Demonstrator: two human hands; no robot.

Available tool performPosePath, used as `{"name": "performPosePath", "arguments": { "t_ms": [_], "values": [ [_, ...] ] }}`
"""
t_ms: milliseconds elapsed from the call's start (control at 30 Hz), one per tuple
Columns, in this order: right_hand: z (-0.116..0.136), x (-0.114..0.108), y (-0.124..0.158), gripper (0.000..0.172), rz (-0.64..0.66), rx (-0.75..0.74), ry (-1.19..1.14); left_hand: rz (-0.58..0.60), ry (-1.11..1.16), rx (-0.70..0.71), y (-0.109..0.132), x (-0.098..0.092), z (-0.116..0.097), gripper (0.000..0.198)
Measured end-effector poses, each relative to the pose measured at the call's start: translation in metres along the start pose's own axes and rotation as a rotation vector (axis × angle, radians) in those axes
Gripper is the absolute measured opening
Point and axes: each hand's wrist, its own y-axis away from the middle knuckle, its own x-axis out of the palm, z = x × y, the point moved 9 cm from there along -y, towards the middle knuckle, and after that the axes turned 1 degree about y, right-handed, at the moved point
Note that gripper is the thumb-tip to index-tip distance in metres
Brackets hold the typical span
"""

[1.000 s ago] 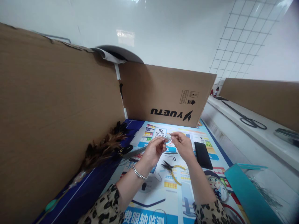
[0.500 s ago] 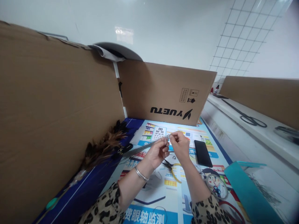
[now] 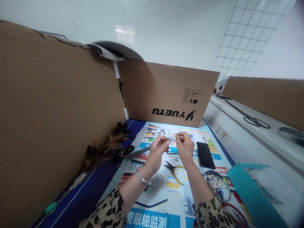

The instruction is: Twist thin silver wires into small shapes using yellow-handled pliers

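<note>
My left hand (image 3: 157, 153) and my right hand (image 3: 185, 148) are raised together over the printed mat (image 3: 166, 193), fingers pinched. Between the fingertips they hold a small silvery wire piece (image 3: 172, 138). A grey feather (image 3: 136, 152) trails left and down from my left hand. A silver bracelet (image 3: 142, 178) circles my left wrist. Under the hands lie yellow-handled pliers (image 3: 175, 171) on the mat.
A black phone (image 3: 205, 154) lies right of the hands. Brown feathers (image 3: 104, 152) are piled at the left by a cardboard wall (image 3: 59, 104). A YUETU carton (image 3: 166, 91) stands behind. A teal-edged tray (image 3: 254, 193) with wires sits right; scissors (image 3: 254, 119) lie on the far shelf.
Both hands have stayed close together at the wire piece, shifting slightly; the right fingers drew nearer the left. The camera tilted a little.
</note>
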Motion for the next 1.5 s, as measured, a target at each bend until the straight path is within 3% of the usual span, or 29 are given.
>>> {"name": "performPosePath", "arguments": {
  "t_ms": [200,433,1167,1500],
  "values": [
    [-0.007,0.004,0.002,0.015,-0.004,0.030,-0.007,0.048,-0.218,0.109,0.001,0.006,-0.005,0.023],
    [-0.009,0.008,0.004,0.014,0.023,0.067,-0.055,-0.002,-0.333,0.165,0.000,-0.001,-0.004,0.022],
    [-0.009,0.013,0.003,0.017,0.062,0.096,-0.274,-0.099,-0.308,0.188,-0.006,-0.017,0.002,0.018],
    [-0.019,0.023,-0.003,0.015,0.252,0.198,-0.388,-0.052,-0.344,0.170,-0.011,-0.018,0.005,0.015]
  ]
}}
